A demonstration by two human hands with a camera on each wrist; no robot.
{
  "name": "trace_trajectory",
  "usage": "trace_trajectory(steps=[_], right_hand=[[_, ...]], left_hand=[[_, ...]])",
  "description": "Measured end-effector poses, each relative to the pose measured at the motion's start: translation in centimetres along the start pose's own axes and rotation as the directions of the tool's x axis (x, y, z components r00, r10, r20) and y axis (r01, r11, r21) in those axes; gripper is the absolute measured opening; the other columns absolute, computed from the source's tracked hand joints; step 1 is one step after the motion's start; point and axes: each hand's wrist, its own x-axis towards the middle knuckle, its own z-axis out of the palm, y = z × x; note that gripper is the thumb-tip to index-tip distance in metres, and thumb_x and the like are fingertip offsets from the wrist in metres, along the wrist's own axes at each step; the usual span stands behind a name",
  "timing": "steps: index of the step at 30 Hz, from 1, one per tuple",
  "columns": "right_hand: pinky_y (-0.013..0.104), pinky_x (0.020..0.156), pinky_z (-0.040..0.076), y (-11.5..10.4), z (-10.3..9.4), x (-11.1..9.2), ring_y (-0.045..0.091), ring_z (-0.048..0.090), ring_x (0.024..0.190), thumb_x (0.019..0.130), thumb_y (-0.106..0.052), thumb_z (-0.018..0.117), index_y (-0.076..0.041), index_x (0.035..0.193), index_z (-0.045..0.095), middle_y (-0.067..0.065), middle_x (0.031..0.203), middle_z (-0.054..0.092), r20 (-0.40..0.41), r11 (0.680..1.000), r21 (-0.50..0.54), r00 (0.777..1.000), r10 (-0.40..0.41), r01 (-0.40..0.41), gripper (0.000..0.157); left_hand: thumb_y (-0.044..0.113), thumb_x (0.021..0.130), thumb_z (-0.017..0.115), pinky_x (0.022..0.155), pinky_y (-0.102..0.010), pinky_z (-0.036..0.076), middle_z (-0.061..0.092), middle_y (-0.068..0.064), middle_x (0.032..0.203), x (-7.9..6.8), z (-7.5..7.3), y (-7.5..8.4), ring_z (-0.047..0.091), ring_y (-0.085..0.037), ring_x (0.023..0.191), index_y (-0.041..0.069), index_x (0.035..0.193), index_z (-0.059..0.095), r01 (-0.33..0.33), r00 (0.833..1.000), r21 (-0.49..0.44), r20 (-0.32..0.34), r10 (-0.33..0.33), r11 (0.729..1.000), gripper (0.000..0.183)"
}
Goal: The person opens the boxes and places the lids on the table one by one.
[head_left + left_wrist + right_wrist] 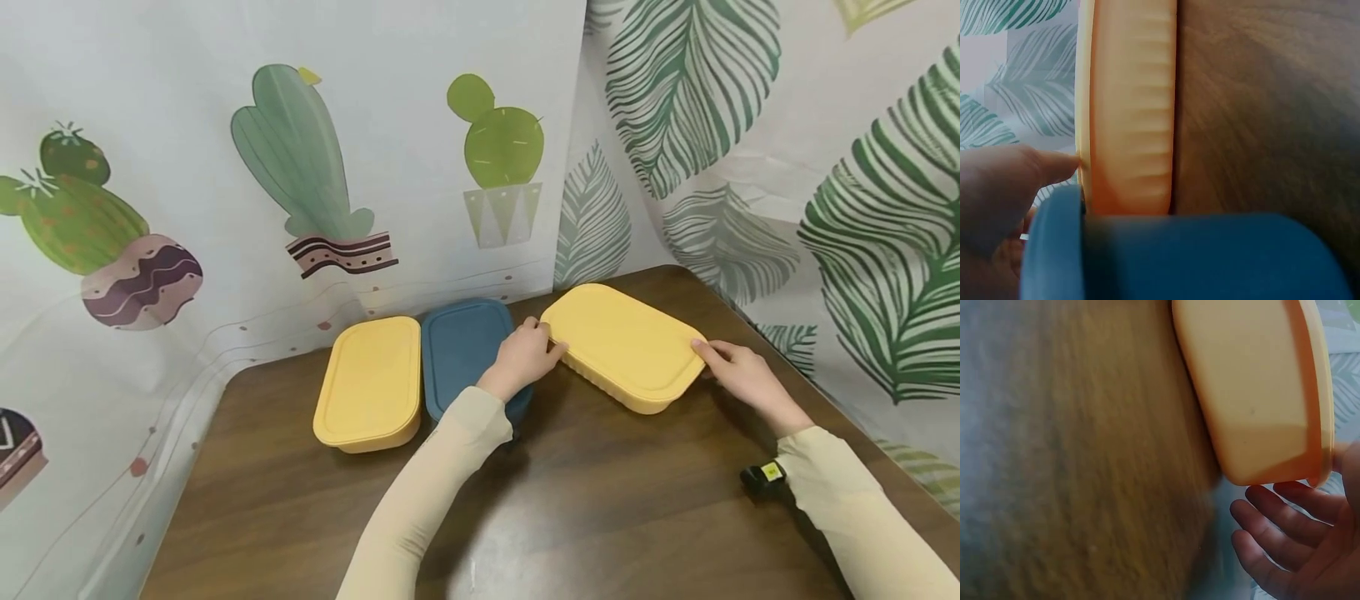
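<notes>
A yellow rectangular food container (622, 337) with its lid on sits slantwise at the back right of the table, between both hands. At its left end, my left hand (522, 357) grips the lid's rim; in the left wrist view a fingertip meets that rim above the ribbed side wall (1135, 112). My right hand (742, 377) holds the opposite end, thumb on the lid's corner. From the right wrist view, the fingers (1285, 519) are bent beside the container's end wall (1254, 394). A blue lidded container (463, 333) stands close beside my left hand, partly hidden by it.
Another yellow lidded container (371, 379) stands left of the blue one. Behind the brown wooden table (600, 508) hangs a cactus-print cloth (405, 150), with a leaf-print cloth (750, 233) along the right side. A small black device (763, 479) is at the right wrist.
</notes>
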Motion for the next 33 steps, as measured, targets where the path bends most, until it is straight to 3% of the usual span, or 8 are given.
trace_trajectory(steps=[5, 11, 15, 22, 26, 33], right_hand=[[0.036, 0.069, 0.053, 0.5, -0.2, 0.5, 0.035, 0.069, 0.088, 0.107, -0.052, 0.034, 0.012, 0.133, 0.055, 0.018, 0.096, 0.073, -0.051, 1.000, 0.007, 0.999, 0.002, -0.001, 0.072], [0.032, 0.066, 0.051, 0.9, 0.2, 0.9, 0.028, 0.067, 0.084, 0.106, -0.056, 0.031, 0.009, 0.129, 0.058, 0.015, 0.095, 0.072, -0.084, 0.999, 0.035, 0.996, 0.034, -0.031, 0.074], [0.034, 0.068, 0.050, 1.0, 0.3, 0.6, 0.029, 0.065, 0.087, 0.106, -0.057, 0.028, 0.009, 0.133, 0.055, 0.019, 0.100, 0.070, -0.088, 0.998, 0.042, 0.995, 0.045, -0.042, 0.076], [0.049, 0.077, 0.050, 0.2, 0.4, -0.3, 0.036, 0.065, 0.090, 0.106, -0.058, 0.026, 0.016, 0.143, 0.038, 0.027, 0.105, 0.066, -0.040, 0.998, -0.006, 0.998, 0.057, -0.058, 0.084], [0.046, 0.076, 0.048, -0.4, 0.5, -0.7, 0.032, 0.064, 0.087, 0.105, -0.057, 0.032, 0.015, 0.137, 0.043, 0.023, 0.101, 0.068, -0.016, 0.998, -0.030, 0.999, 0.049, -0.049, 0.080], [0.037, 0.071, 0.048, -0.7, 0.3, -1.0, 0.026, 0.062, 0.084, 0.105, -0.056, 0.037, 0.012, 0.130, 0.048, 0.020, 0.100, 0.067, -0.001, 0.999, -0.029, 0.999, 0.041, -0.041, 0.073]], left_hand=[[0.038, 0.104, 0.056, 0.064, -0.031, 0.053, 0.058, -0.015, 0.122, -0.6, 0.2, 0.3, 0.062, -0.020, 0.082, 0.003, 0.125, 0.064, -0.036, 0.999, 0.016, -0.038, 0.037, 0.999, 0.041], [0.037, 0.104, 0.057, 0.072, -0.034, 0.056, 0.059, -0.013, 0.125, -0.9, 0.8, -0.2, 0.066, -0.021, 0.092, 0.006, 0.131, 0.062, -0.040, 0.997, 0.031, -0.064, 0.042, 0.999, 0.042], [0.038, 0.103, 0.058, 0.076, -0.035, 0.056, 0.059, -0.013, 0.129, -0.8, 0.7, -0.5, 0.067, -0.022, 0.096, 0.006, 0.136, 0.059, -0.045, 0.998, -0.005, -0.054, 0.044, 0.999, 0.046], [0.038, 0.099, 0.064, 0.090, -0.038, 0.054, 0.055, -0.016, 0.139, 0.4, 0.2, -0.9, 0.063, -0.027, 0.115, 0.002, 0.151, 0.041, -0.028, 1.000, -0.049, 0.003, 0.028, 0.998, 0.067], [0.041, 0.097, 0.068, 0.097, -0.038, 0.051, 0.052, -0.016, 0.145, 1.2, -0.2, -1.0, 0.059, -0.028, 0.123, 0.001, 0.154, 0.037, 0.008, 0.999, -0.029, 0.046, -0.007, 1.000, 0.076], [0.039, 0.095, 0.070, 0.082, -0.036, 0.055, 0.058, -0.012, 0.134, 1.1, -0.2, -0.5, 0.065, -0.024, 0.103, 0.003, 0.145, 0.051, 0.011, 0.997, -0.009, 0.073, -0.010, 1.000, 0.064]])
